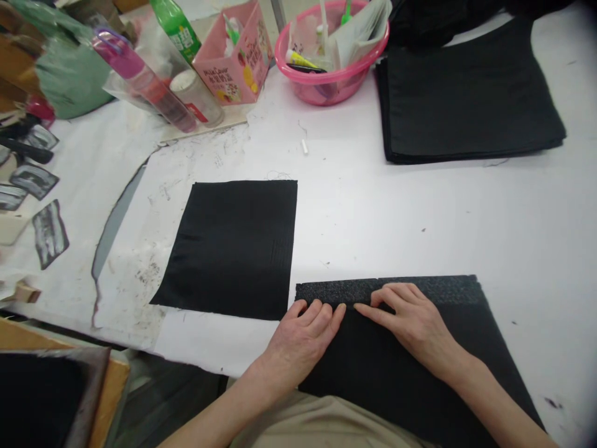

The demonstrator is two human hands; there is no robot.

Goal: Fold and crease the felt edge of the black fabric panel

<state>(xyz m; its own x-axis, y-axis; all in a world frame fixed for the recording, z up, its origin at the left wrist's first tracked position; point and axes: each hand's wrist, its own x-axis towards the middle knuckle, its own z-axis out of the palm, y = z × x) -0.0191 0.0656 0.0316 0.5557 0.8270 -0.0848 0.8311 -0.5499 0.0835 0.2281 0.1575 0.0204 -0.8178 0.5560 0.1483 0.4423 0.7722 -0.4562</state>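
Note:
A large black sheet [396, 361] lies at the table's front edge, with a speckled grey strip [438, 289] along its far edge. Fingers curled and pressed together, my left hand [305, 333] rests on the sheet's left part at the strip's lower edge. My right hand [413, 320] is just right of it, thumb and bent fingers gripping the strip's lower edge. The two thumbs nearly meet. Left of the sheet, a smaller black piece [233, 249] lies flat on the white table covering [349, 218].
A pile of black pieces [466, 99] sits at the back right. Beside it are a pink basin [331, 84] with tools, a pink box [237, 62], a jar [196, 96] and a purple-capped bottle [144, 81]. Small smeared pieces [50, 233] lie at far left.

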